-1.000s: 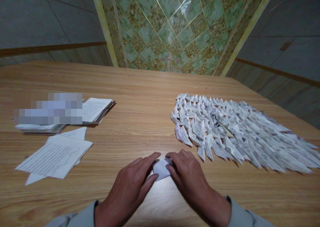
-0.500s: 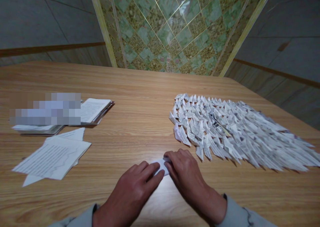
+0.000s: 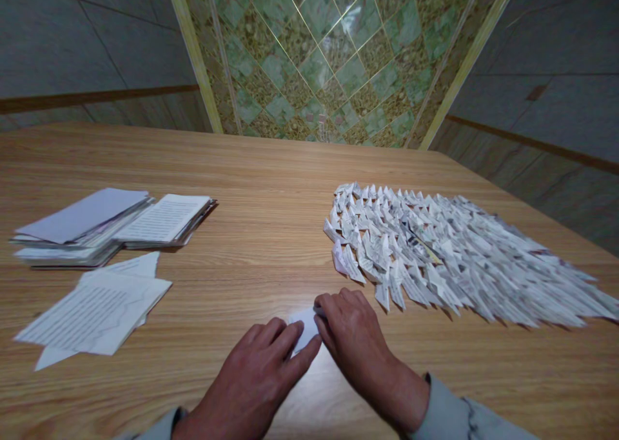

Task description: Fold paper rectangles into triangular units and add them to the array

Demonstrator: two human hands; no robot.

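Observation:
A small piece of folded white paper (image 3: 305,327) lies on the table between my two hands, partly hidden under the fingers. My left hand (image 3: 258,366) grips its left side, with the thumb along the near edge and the index finger on top. At its right end, my right hand (image 3: 355,340) pinches the paper between thumb and curled fingers. To the right spreads a large group of folded paper boats (image 3: 387,253), set in close rows with their points up. Some show print.
Left on the wooden table (image 3: 261,220) are a stack of papers (image 3: 84,214), a smaller stack of printed sheets (image 3: 167,217) and several loose printed sheets (image 3: 97,311). A green tiled wall (image 3: 314,72) stands beyond the table's far edge.
More of the paper's white face shows between my hands now. My left thumb has shifted along the near edge toward my right hand. The view has shifted slightly.

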